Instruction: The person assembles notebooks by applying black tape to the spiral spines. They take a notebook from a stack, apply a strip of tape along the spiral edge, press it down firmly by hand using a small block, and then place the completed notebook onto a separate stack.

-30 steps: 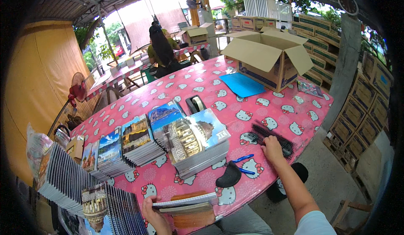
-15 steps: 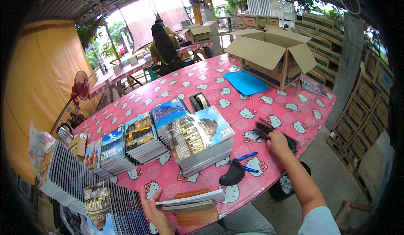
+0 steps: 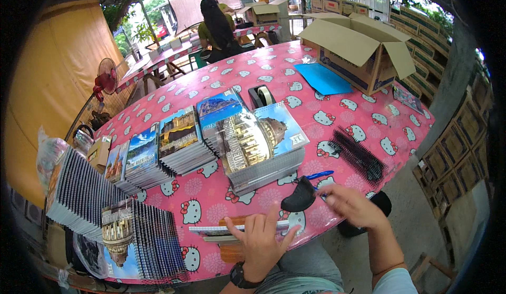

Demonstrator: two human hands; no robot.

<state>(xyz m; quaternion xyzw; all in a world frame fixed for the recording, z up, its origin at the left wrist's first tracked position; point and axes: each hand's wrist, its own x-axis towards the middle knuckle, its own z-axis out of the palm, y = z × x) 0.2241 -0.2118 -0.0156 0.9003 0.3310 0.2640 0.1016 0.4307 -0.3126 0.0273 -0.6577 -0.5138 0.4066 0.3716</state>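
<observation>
My left hand [image 3: 261,240], a dark watch at its wrist, lies with spread fingers across an unbound stack of pages [image 3: 211,232] at the near table edge. Beneath the stack shows a brown wooden piece [image 3: 232,253]. My right hand [image 3: 352,206] has its fingers closed at the lower handle of a blue-handled tool [image 3: 320,175]; the tool's head is hidden. Right beside it sits a black, half-moon-shaped pad [image 3: 299,196]. Farther right is a bundle of black binding coils [image 3: 358,157], apart from my hand. A tall pile of spiral notebooks [image 3: 263,141] stands beyond my left hand.
More spiral notebook stacks [image 3: 142,149] line the left, with upright ones [image 3: 142,236] nearer. A tape dispenser [image 3: 259,97], blue sheet [image 3: 322,79] and open carton [image 3: 348,51] are farther back on the pink-covered table [image 3: 211,204]. A person [image 3: 217,28] sits beyond.
My right hand has left the coils and come left to the blue-handled tool. My left hand has moved right, from the stack's left end onto its middle. The view has shifted.
</observation>
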